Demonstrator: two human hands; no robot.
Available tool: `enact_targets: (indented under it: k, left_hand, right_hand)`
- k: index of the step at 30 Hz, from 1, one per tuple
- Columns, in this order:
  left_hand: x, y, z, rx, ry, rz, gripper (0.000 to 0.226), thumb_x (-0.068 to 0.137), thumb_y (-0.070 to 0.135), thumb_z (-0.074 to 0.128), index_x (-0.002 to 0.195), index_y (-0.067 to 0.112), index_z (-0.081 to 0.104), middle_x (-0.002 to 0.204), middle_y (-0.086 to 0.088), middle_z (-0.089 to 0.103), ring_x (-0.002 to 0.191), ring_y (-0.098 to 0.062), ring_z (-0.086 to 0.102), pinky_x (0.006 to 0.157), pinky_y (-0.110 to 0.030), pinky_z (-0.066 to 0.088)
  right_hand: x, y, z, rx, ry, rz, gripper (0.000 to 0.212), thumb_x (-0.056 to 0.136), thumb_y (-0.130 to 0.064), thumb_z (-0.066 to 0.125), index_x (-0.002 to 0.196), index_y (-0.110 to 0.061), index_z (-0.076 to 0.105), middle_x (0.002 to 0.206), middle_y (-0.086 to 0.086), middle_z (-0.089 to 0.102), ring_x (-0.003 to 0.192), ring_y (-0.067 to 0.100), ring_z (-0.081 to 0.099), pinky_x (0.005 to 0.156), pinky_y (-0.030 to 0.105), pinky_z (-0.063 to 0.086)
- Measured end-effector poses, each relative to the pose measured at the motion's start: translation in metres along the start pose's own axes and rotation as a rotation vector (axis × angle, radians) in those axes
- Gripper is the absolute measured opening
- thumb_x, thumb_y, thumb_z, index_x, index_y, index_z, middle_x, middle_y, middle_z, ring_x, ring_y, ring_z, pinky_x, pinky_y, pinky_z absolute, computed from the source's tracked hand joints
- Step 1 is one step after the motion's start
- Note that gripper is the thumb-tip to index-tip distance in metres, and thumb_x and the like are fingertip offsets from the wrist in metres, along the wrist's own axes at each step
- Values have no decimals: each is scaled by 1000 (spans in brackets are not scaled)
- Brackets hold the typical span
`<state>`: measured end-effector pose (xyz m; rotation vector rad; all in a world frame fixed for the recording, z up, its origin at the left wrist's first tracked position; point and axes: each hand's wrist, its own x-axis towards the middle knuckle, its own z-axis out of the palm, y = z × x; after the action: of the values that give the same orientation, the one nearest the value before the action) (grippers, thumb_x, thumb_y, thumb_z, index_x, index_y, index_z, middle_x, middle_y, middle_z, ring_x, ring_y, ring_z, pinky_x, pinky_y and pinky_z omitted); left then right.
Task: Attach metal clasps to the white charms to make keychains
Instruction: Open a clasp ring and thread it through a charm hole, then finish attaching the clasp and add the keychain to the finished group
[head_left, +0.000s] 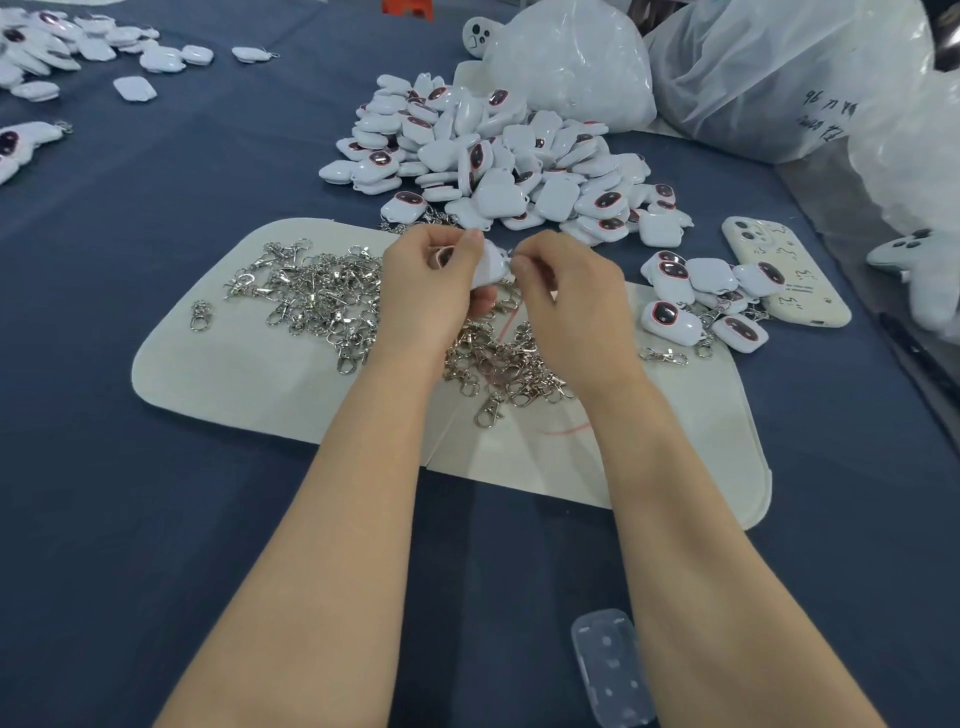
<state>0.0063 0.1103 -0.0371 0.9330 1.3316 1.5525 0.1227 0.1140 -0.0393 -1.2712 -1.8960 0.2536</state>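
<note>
My left hand (431, 291) grips a white charm (491, 267) above a white mat (234, 374). My right hand (569, 312) pinches something small at the charm's right edge; it is mostly hidden by the fingers, likely a metal clasp. A heap of loose silver clasps (322, 296) lies on the mat under and left of my hands. Behind them sits a big pile of white charms with dark red-rimmed faces (498, 161). A few charms with clasps attached (696, 306) lie to the right.
A phone in a cream case (784, 270) lies right of the mat. Clear plastic bags (727, 67) stand at the back right. More charms (62, 52) are spread at the far left. A clear plastic case (613, 670) lies near the front edge. Dark blue cloth covers the table.
</note>
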Motion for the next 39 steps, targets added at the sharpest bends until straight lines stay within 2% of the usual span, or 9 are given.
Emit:
enact_targets:
  k: [6, 9, 12, 16, 19, 23, 28, 33, 39]
  left_hand:
    - [-1, -1, 1, 332, -22, 244, 8, 92, 23, 58, 84, 26, 57, 80, 8, 61, 76, -25, 65, 77, -47, 55]
    - [-2, -2, 2, 325, -20, 230, 7, 94, 24, 56, 86, 25, 57, 80, 8, 59, 68, -17, 65, 67, -36, 56]
    - [-2, -2, 0, 150, -7, 60, 12, 95, 21, 54, 84, 23, 56, 73, 4, 58, 43, -2, 53, 46, -19, 47]
    - [-4, -1, 3, 104, -98, -47, 19, 95, 14, 50, 84, 21, 64, 75, -2, 60, 40, -2, 50, 42, -16, 44]
    - [-5, 2, 7, 125, -106, -44, 25, 94, 12, 43, 95, 22, 66, 82, -5, 62, 44, -4, 54, 45, -19, 46]
    - [-7, 2, 12, 50, -114, -84, 33, 98, 19, 43, 131, 23, 47, 101, -3, 60, 59, -11, 65, 53, -21, 53]
    - [-11, 0, 25, 52, -116, -90, 12, 96, 18, 47, 104, 15, 55, 91, 5, 55, 64, -6, 63, 67, -25, 56]
    - [-13, 1, 52, 17, -154, -145, 14, 95, 15, 48, 84, 21, 52, 86, 7, 52, 68, -7, 61, 64, -23, 53]
    - [-1, 2, 74, -15, -81, -167, 11, 92, 11, 50, 84, 16, 56, 85, -2, 58, 85, -20, 57, 92, -39, 51]
  right_hand:
    - [1, 5, -1, -14, -116, 66, 14, 94, -12, 50, 90, -8, 62, 78, 1, 61, 74, 16, 50, 70, 27, 38]
    - [0, 5, 1, 261, -52, 301, 8, 93, -8, 51, 90, -14, 55, 79, -4, 63, 75, 10, 56, 73, 20, 43]
    - [4, 6, -3, 567, 70, 484, 16, 92, -1, 48, 93, -16, 54, 86, -4, 62, 81, 9, 59, 86, 32, 52]
    - [3, 5, -11, 503, -119, 365, 11, 95, -21, 53, 103, -20, 62, 94, -10, 66, 82, -2, 59, 82, 22, 50]
    - [4, 6, -17, 484, -262, 375, 12, 93, -20, 58, 104, -16, 62, 74, -4, 68, 60, 3, 58, 62, 23, 47]
    - [11, 17, -24, 374, -67, 480, 9, 92, -18, 57, 100, -17, 59, 76, -2, 66, 56, 4, 55, 53, 17, 42]
    - [6, 45, -41, 94, 401, 663, 23, 95, -22, 49, 116, -14, 53, 94, -3, 63, 86, 13, 53, 72, 20, 35]
    - [2, 50, -38, -217, 355, 772, 38, 90, -19, 51, 128, -19, 47, 145, 6, 33, 128, 29, 31, 101, 37, 29]
    - [29, 33, -9, -168, 176, 506, 33, 93, -13, 46, 122, -18, 59, 137, 7, 43, 121, 24, 44, 92, 23, 29]
